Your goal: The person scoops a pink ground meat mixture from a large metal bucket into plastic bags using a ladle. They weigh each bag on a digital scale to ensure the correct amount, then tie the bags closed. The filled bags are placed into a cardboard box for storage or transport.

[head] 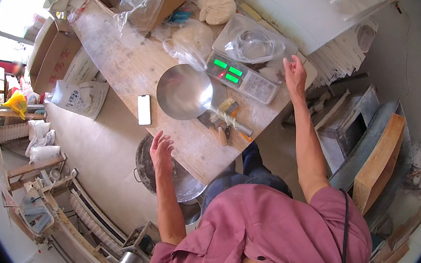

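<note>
My left hand is raised near the table's left edge with its fingers apart, holding nothing. Below it a large round metal basin is partly hidden by the table. My right hand, empty with loosely bent fingers, is beside the digital scale with lit green displays. A clear plastic bag covers the scale's platform. Between my hands a metal pan or ladle with a wrapped handle lies on the wooden table. A brush and wooden-handled tools lie by that handle.
A smartphone rests at the table's left edge. Farther back are a cardboard box, a plastic bag and a cream cloth bundle. A wooden box stands at right; a white sack sits on the floor at left.
</note>
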